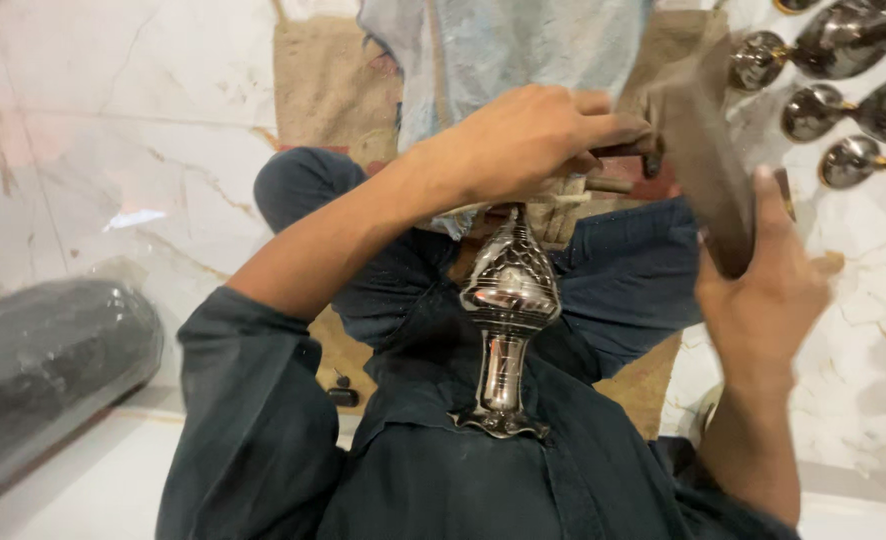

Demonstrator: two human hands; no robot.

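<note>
At the centre of the frame, a shiny engraved metal vessel [507, 335] stands with its long axis vertical in the picture, flared foot low against the person's dark shirt, pointed end up. The left hand [523, 140] closes over that tip, gripping a small tool [618, 150] that is mostly hidden. The right hand [768, 285], at right, grips a dark wooden block [708, 165]. More metal pieces [843, 100] sit upper right, cut off.

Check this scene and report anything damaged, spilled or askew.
Nothing stands out. The engraved metal piece stands braced against the person's body, the left hand steadies its tip, the right hand grips a dark block. No spills or breakage are visible.
</note>
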